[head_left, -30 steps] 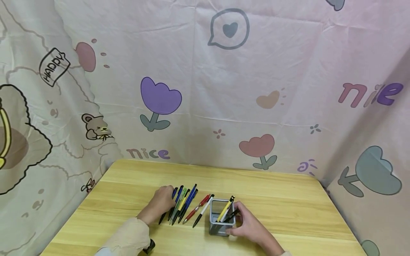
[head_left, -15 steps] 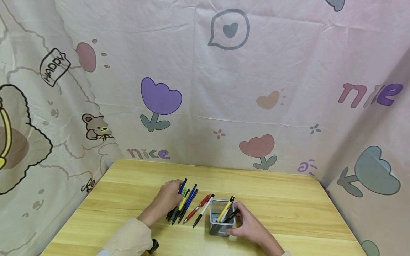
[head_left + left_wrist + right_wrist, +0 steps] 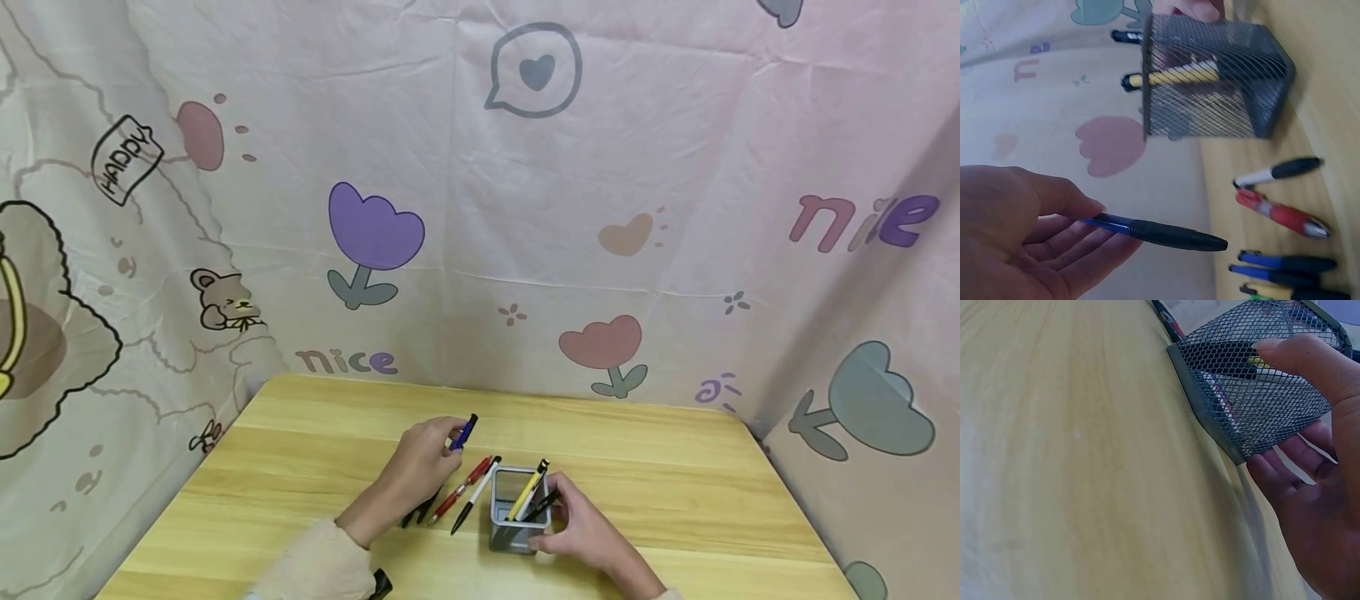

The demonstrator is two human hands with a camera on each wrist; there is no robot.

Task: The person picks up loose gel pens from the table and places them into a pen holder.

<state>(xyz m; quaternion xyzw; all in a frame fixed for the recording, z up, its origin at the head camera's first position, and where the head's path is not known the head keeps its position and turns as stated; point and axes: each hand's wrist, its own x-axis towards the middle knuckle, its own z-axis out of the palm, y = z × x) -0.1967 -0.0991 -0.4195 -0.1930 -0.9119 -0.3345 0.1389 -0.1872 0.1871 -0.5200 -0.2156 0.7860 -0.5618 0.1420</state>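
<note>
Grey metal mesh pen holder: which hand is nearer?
Right. The right hand grips the pen holder on its right; the left hand is apart, to its left, pinching a blue and black pen.

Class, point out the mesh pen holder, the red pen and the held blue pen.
Mesh pen holder (image 3: pixel 512 537), head view: front wall.
Red pen (image 3: pixel 1284 215), left wrist view: red barrel.
Held blue pen (image 3: pixel 1169 235), left wrist view: black section.

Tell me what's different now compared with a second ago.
The left hand has moved right, toward the square grey wire-mesh pen holder, lifting a slim blue-and-black pen off the table. The right hand still holds the holder; the slim red pen and black-tipped white pen lie as before.
</note>
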